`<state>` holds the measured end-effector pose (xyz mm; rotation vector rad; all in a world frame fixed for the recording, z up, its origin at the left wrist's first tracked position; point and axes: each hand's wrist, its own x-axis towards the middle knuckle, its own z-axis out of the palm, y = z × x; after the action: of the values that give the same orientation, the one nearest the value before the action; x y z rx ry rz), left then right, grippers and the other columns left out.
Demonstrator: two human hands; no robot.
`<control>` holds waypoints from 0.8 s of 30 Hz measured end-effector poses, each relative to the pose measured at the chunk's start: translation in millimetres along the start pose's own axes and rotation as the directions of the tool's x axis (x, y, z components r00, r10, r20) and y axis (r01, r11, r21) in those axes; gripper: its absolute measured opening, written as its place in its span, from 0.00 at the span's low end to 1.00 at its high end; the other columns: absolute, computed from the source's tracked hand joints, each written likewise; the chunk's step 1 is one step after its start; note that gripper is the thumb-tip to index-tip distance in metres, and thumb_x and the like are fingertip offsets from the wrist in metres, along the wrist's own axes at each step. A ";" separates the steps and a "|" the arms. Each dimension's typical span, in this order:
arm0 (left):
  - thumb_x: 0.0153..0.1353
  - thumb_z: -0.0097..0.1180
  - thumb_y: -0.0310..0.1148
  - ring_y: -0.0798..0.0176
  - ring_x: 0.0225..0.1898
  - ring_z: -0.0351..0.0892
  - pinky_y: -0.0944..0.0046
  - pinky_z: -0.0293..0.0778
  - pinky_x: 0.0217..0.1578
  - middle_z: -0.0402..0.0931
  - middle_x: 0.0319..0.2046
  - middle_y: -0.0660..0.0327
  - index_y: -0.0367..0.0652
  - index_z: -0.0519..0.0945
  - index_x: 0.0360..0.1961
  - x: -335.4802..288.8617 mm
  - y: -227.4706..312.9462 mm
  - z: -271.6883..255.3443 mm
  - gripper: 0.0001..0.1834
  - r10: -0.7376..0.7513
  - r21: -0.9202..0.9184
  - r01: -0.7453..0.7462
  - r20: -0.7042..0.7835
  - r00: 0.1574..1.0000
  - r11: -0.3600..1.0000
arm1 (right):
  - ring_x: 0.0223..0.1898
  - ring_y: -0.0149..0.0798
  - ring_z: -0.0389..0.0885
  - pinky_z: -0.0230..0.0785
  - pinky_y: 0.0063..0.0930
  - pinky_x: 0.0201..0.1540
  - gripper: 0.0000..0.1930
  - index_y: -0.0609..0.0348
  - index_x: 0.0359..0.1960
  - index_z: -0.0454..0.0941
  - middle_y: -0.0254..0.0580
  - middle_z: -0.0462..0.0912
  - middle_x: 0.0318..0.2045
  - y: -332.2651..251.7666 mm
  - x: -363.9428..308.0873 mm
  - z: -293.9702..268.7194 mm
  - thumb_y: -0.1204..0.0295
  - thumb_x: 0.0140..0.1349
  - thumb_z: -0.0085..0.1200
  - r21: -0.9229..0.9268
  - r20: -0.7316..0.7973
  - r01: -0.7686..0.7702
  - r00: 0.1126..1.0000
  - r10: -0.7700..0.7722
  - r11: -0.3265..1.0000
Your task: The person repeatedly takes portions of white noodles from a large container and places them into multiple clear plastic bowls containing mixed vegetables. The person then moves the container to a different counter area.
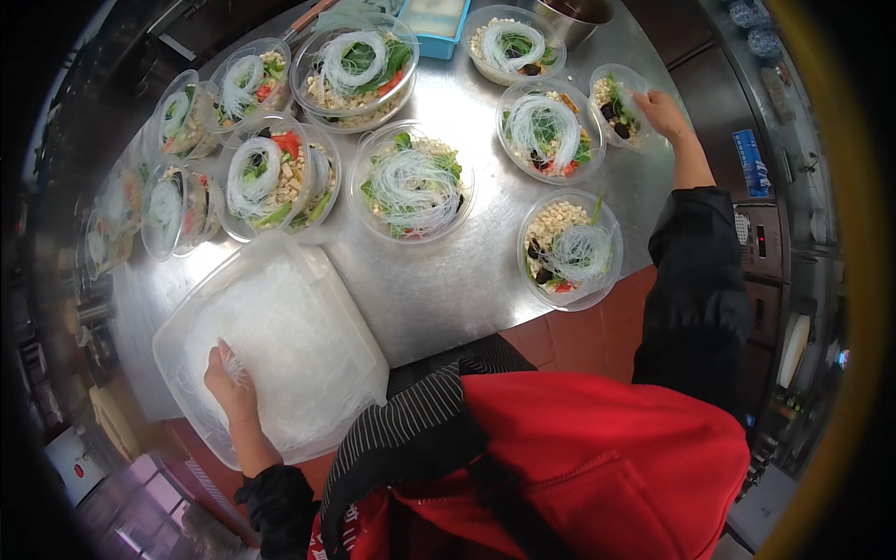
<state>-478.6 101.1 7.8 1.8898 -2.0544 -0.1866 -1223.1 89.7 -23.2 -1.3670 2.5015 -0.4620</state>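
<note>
My left hand is inside a large translucent tub, its fingers closed on a small bunch of glass noodles. More loose glass noodles fill the tub, which sits at the table's near left edge. At the far right, my right hand grips the right rim of a clear plastic bowl holding pale chopped bits, greens and black fungus. Nearby stand two similar bowls, one with a noodle coil on top and another with a noodle heap beside black fungus and red pieces.
On the steel table, several more filled clear bowls stand left and centre, including a noodle-topped bowl and some stacked ones. A blue container and a metal pot are at the back. Red floor tiles show below.
</note>
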 end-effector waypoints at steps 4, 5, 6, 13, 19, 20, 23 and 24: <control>0.62 0.43 0.30 0.53 0.15 0.51 0.59 0.55 0.16 0.58 0.13 0.47 0.35 0.65 0.19 1.1 4.1 2.0 0.15 0.014 0.003 -0.014 0.000 1.000 1.000 | 0.25 0.35 0.76 0.67 0.32 0.28 0.20 0.67 0.25 0.75 0.44 0.77 0.23 1.3 18.6 -4.8 0.57 0.56 0.46 -0.080 0.265 -0.112 0.955 0.130 0.990; 0.62 0.43 0.30 0.54 0.15 0.50 0.60 0.55 0.16 0.57 0.13 0.47 0.35 0.64 0.19 1.7 5.5 2.8 0.15 0.027 -0.010 -0.027 -0.003 1.000 1.000 | 0.25 0.35 0.76 0.68 0.32 0.27 0.21 0.66 0.25 0.75 0.43 0.77 0.22 -2.1 20.8 -8.8 0.56 0.56 0.46 -0.053 0.306 -0.137 0.940 0.147 0.989; 0.62 0.43 0.30 0.54 0.15 0.49 0.60 0.55 0.16 0.56 0.12 0.47 0.35 0.64 0.19 2.6 7.1 3.3 0.15 0.035 0.009 -0.036 0.005 0.999 0.999 | 0.24 0.36 0.76 0.68 0.31 0.26 0.20 0.66 0.26 0.75 0.42 0.76 0.22 -6.4 21.2 -13.0 0.56 0.57 0.46 0.003 0.325 -0.190 0.929 0.179 0.982; 0.62 0.45 0.30 0.59 0.15 0.47 0.61 0.53 0.15 0.53 0.11 0.49 0.35 0.63 0.17 7.8 16.3 0.3 0.16 0.026 0.015 -0.026 0.024 0.999 1.000 | 0.23 0.36 0.78 0.71 0.29 0.23 0.18 0.64 0.29 0.74 0.42 0.75 0.23 -38.5 11.2 -41.5 0.59 0.59 0.43 -0.015 0.364 -0.351 0.870 0.332 0.936; 0.60 0.47 0.30 0.63 0.15 0.48 0.63 0.53 0.15 0.54 0.10 0.52 0.36 0.63 0.17 7.1 11.2 0.0 0.16 0.001 -0.005 -0.001 0.052 0.999 1.000 | 0.39 0.45 0.78 0.71 0.38 0.38 0.19 0.64 0.39 0.74 0.52 0.78 0.38 -29.4 14.4 -19.5 0.61 0.59 0.40 -0.463 0.073 -0.066 0.991 0.112 0.884; 0.60 0.47 0.30 0.63 0.15 0.48 0.63 0.53 0.15 0.54 0.10 0.53 0.37 0.63 0.16 7.4 10.2 -0.1 0.16 -0.004 -0.010 0.004 0.046 0.999 1.000 | 0.41 0.47 0.77 0.69 0.39 0.42 0.19 0.63 0.41 0.74 0.53 0.77 0.40 -26.2 12.6 -7.6 0.60 0.59 0.39 -0.498 0.016 -0.003 1.000 0.013 0.867; 0.58 0.50 0.31 0.64 0.14 0.51 0.63 0.56 0.15 0.56 0.10 0.53 0.37 0.63 0.17 7.9 9.4 -3.3 0.16 -0.021 -0.028 0.023 0.064 0.998 0.999 | 0.46 0.51 0.73 0.64 0.39 0.49 0.20 0.56 0.44 0.75 0.49 0.77 0.41 -21.5 5.2 17.2 0.58 0.59 0.38 -0.428 0.045 0.041 0.999 -0.025 0.903; 0.57 0.51 0.31 0.64 0.14 0.52 0.63 0.57 0.16 0.57 0.10 0.53 0.37 0.64 0.18 7.8 10.0 -5.6 0.15 -0.005 0.009 0.004 0.054 0.999 1.000 | 0.46 0.52 0.73 0.64 0.39 0.49 0.20 0.55 0.44 0.75 0.49 0.77 0.40 -21.8 0.1 18.0 0.58 0.59 0.38 -0.424 0.082 0.070 0.996 -0.039 0.903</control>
<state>-486.6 95.3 17.5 1.9150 -2.0895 -0.2321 -1199.8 75.7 -31.1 -1.5718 2.6068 0.1412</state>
